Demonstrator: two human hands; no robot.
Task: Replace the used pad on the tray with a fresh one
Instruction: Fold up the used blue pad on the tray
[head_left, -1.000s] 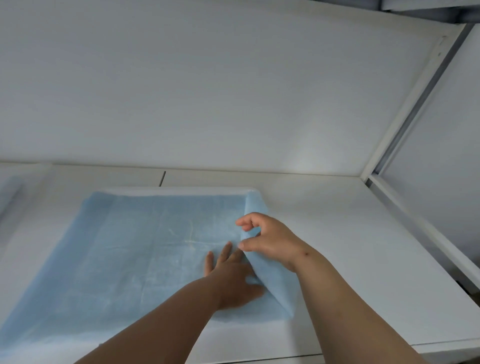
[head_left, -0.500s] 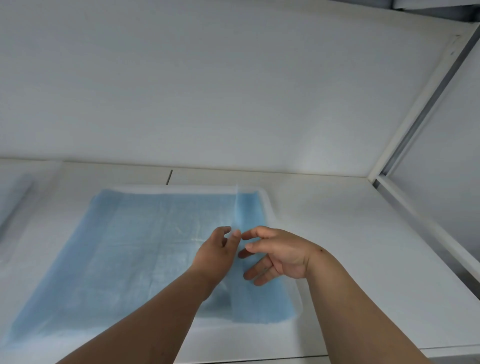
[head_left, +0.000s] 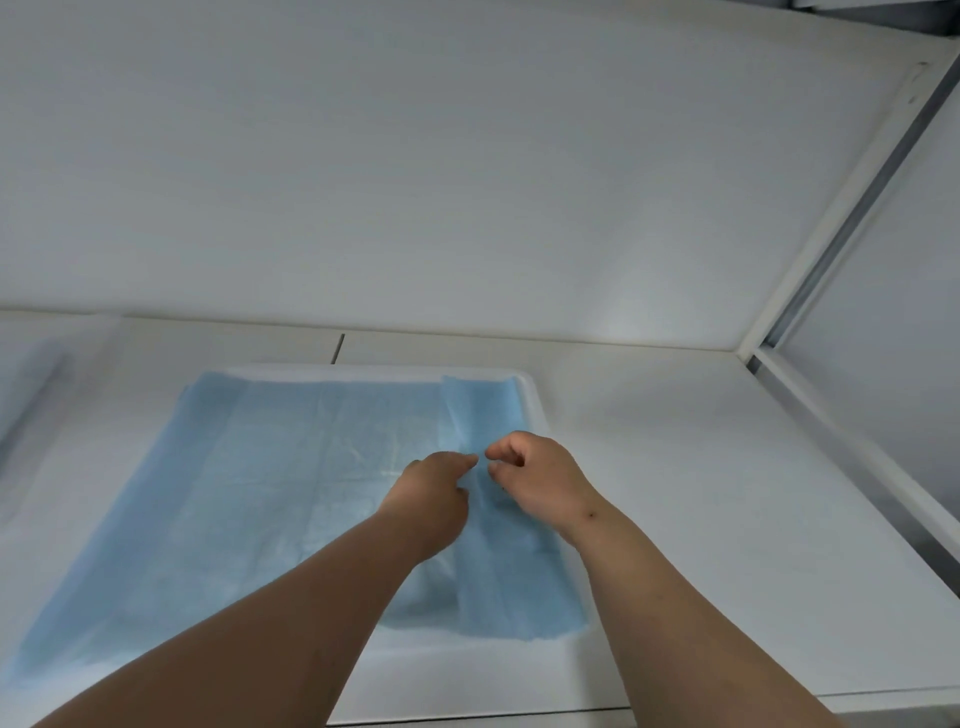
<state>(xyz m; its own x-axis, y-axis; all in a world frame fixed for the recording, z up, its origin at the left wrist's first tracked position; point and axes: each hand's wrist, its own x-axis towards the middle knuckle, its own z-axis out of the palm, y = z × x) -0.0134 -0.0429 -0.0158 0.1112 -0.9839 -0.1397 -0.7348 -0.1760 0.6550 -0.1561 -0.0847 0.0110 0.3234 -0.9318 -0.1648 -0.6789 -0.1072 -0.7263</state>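
A light blue pad (head_left: 291, 493) lies spread out in a shallow white tray (head_left: 536, 402) on a white shelf. A raised crease runs down the pad's right part, and the strip right of it lies flat against the tray's right rim. My left hand (head_left: 431, 499) and my right hand (head_left: 540, 483) hover over this crease, fingertips almost touching each other. Both hands have curled fingers, and the right thumb and forefinger are pinched together. Whether either hand grips the pad's fold is not visible.
The white shelf (head_left: 701, 493) extends to the right of the tray, bounded by a white frame rail (head_left: 841, 208) and a side panel. A blurred pale blue thing (head_left: 31, 384) lies at the far left edge. A white back wall rises behind the tray.
The pad's right flap, held folded up by my right hand, has been laid out flat. My left hand lifted off the pad, and both hands met over the crease.
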